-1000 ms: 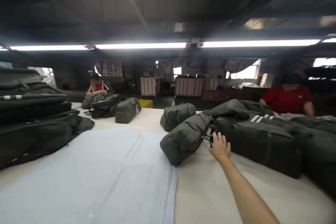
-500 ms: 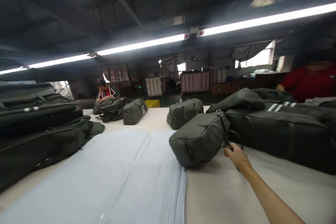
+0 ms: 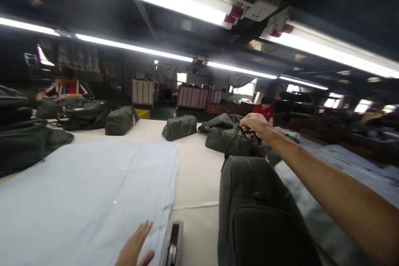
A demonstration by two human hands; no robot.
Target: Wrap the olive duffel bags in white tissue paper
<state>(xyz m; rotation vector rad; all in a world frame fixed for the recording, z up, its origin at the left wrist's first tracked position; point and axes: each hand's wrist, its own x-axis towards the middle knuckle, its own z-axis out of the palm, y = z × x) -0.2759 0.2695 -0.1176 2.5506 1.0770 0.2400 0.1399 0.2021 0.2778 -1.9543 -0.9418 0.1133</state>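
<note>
My right hand point(image 3: 255, 124) is closed around the strap handles of a dark green duffel bag point(image 3: 262, 212), which hangs close in front at the right of the pale table. At the bottom edge, my left hand point(image 3: 136, 246) has its fingers spread, over or on the stack of light blue sheets point(image 3: 93, 183). Just right of that hand lies a metal and black device point(image 3: 173, 245) beside the stack's edge. I cannot tell if the left hand touches the sheets.
More dark bags sit along the far side: one in the middle point(image 3: 180, 127), one further left point(image 3: 121, 120), and a pile point(image 3: 18, 141) at the left edge. One person point(image 3: 73, 87) is far left, another in red point(image 3: 264, 110) at the back right. Light tubes hang overhead.
The view has shifted. The held bag has come nearer and now hangs end-on at the right, lifted by my right hand. My left hand and the metal device have come into view.
</note>
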